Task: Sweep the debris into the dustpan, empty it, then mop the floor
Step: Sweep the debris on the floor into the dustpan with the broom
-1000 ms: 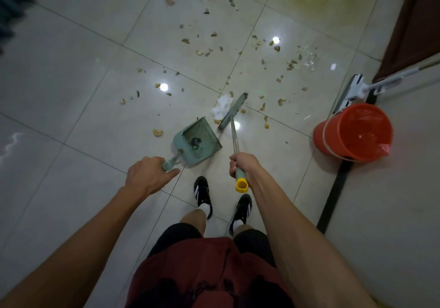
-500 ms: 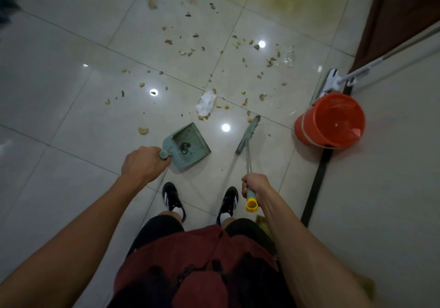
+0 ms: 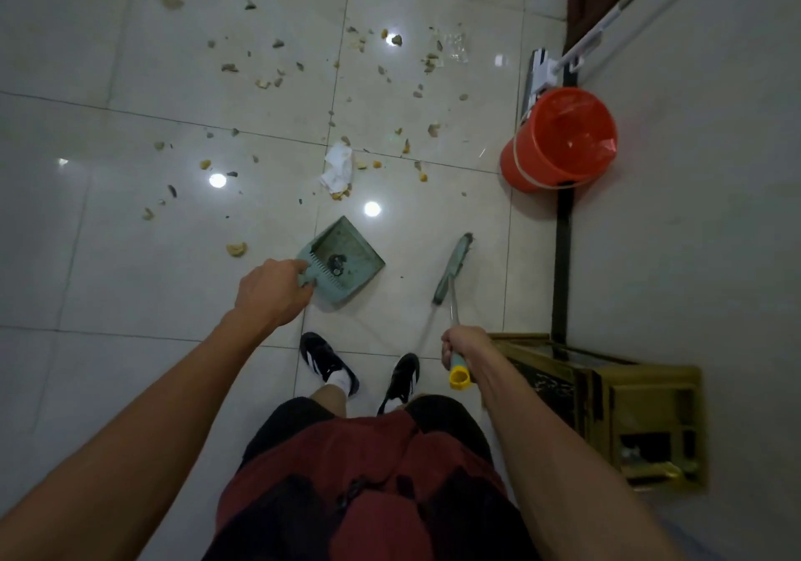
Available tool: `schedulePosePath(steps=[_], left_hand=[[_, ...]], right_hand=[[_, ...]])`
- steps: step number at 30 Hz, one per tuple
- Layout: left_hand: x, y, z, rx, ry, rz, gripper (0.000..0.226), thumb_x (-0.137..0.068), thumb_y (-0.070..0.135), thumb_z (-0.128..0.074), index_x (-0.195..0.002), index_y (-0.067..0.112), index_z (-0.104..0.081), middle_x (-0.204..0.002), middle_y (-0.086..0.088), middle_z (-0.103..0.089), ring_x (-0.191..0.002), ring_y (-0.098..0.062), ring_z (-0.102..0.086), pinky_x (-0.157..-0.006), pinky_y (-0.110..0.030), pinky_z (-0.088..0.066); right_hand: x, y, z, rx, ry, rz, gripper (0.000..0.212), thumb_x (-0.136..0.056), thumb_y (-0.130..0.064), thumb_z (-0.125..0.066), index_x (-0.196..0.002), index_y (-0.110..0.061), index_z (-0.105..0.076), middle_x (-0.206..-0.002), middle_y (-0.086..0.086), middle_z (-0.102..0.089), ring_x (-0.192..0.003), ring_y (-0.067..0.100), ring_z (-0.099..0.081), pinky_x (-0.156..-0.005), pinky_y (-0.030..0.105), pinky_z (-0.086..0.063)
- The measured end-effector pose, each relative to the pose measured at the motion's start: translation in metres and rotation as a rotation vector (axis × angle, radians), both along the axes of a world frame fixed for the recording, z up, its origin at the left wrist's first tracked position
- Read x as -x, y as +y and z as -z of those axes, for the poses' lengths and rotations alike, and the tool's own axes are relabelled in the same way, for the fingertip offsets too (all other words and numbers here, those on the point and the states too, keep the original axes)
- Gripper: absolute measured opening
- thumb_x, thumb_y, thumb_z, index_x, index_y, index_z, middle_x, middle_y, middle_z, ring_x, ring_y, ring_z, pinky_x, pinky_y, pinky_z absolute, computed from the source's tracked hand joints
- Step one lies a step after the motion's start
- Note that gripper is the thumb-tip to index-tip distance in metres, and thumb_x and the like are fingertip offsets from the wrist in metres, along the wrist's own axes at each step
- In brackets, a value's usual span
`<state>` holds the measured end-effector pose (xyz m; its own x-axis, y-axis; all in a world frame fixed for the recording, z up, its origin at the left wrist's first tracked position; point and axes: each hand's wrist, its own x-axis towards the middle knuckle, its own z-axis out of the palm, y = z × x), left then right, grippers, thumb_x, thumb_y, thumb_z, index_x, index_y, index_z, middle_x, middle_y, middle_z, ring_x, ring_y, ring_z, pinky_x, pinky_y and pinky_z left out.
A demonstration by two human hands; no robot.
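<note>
My left hand (image 3: 273, 291) grips the handle of a pale green dustpan (image 3: 346, 265), which holds a small dark clump. My right hand (image 3: 463, 346) grips the thin broom handle just above its yellow end cap (image 3: 459, 377). The green broom head (image 3: 453, 267) sits to the right of the dustpan, apart from it. A crumpled white tissue (image 3: 337, 169) lies on the tiles beyond the dustpan. Small brown and grey debris (image 3: 277, 79) is scattered across the floor further out.
An orange bucket (image 3: 559, 139) with a red liner stands at the right by the wall. A white flat mop (image 3: 539, 79) leans behind it. A gold-framed cabinet (image 3: 607, 408) sits low at my right. My black shoes (image 3: 329, 363) are just behind the dustpan.
Both tools have pulled back from the debris toward my feet. The broom head swung from beside the tissue to the right of the dustpan. The cabinet came into view.
</note>
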<state>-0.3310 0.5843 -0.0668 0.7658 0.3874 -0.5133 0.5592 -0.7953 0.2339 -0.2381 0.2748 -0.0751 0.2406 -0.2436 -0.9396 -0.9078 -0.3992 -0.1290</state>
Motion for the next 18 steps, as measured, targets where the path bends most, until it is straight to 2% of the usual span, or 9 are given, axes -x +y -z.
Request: schedulePosePath(steps=[2, 5, 6, 8, 10, 18], left_hand=[[0.003, 0.002, 0.003, 0.028, 0.032, -0.022, 0.033, -0.089, 0.043, -0.051, -0.114, 0.029, -0.068, -0.085, -0.004, -0.068, -0.071, -0.023, -0.062, -0.065, -0.032, -0.055], [0.006, 0.001, 0.008, 0.085, 0.050, -0.037, 0.028, -0.084, 0.041, -0.047, -0.094, 0.023, -0.067, -0.070, 0.002, -0.059, -0.062, -0.019, -0.058, -0.056, -0.026, -0.045], [0.006, 0.001, 0.008, 0.086, 0.044, -0.036, 0.026, -0.083, 0.039, -0.047, -0.091, 0.024, -0.067, -0.068, 0.003, -0.057, -0.060, -0.018, -0.056, -0.054, -0.025, -0.042], [0.007, 0.004, 0.008, 0.067, 0.023, -0.015, 0.025, -0.085, 0.037, -0.047, -0.092, 0.027, -0.069, -0.065, 0.004, -0.057, -0.057, -0.017, -0.056, -0.052, -0.025, -0.045], [0.013, 0.009, 0.006, 0.052, 0.015, 0.025, 0.026, -0.087, 0.037, -0.047, -0.097, 0.029, -0.070, -0.066, 0.002, -0.060, -0.057, -0.020, -0.058, -0.056, -0.029, -0.053], [0.058, 0.054, -0.002, 0.025, 0.033, -0.085, 0.025, -0.088, 0.034, -0.052, -0.104, 0.030, -0.072, -0.066, 0.002, -0.061, -0.058, -0.021, -0.060, -0.058, -0.032, -0.056]], right_hand=[[0.010, 0.007, 0.001, -0.015, 0.023, 0.004, 0.012, -0.091, 0.007, -0.043, -0.092, 0.003, -0.054, -0.062, 0.011, -0.049, -0.039, 0.016, -0.042, -0.038, 0.021, -0.039], [0.020, 0.023, 0.005, -0.026, 0.023, -0.028, 0.020, -0.092, 0.007, -0.044, -0.108, 0.006, -0.056, -0.065, 0.013, -0.050, -0.040, 0.019, -0.044, -0.039, 0.024, -0.040], [0.022, 0.030, 0.005, -0.048, 0.026, -0.028, 0.019, -0.092, 0.007, -0.043, -0.107, 0.006, -0.055, -0.064, 0.012, -0.049, -0.039, 0.018, -0.043, -0.038, 0.023, -0.039], [0.023, 0.048, 0.002, -0.105, 0.047, 0.029, 0.011, -0.093, 0.008, -0.043, -0.095, 0.005, -0.053, -0.062, 0.010, -0.046, -0.038, 0.016, -0.039, -0.036, 0.019, -0.038], [0.023, 0.065, 0.003, -0.159, 0.068, 0.062, 0.011, -0.094, 0.008, -0.043, -0.088, 0.002, -0.050, -0.062, 0.009, -0.044, -0.037, 0.014, -0.037, -0.035, 0.017, -0.036], [0.014, 0.128, 0.019, -0.241, 0.064, 0.053, 0.016, -0.095, 0.006, -0.042, -0.082, -0.002, -0.048, -0.061, 0.007, -0.041, -0.035, 0.012, -0.033, -0.035, 0.016, -0.033]])
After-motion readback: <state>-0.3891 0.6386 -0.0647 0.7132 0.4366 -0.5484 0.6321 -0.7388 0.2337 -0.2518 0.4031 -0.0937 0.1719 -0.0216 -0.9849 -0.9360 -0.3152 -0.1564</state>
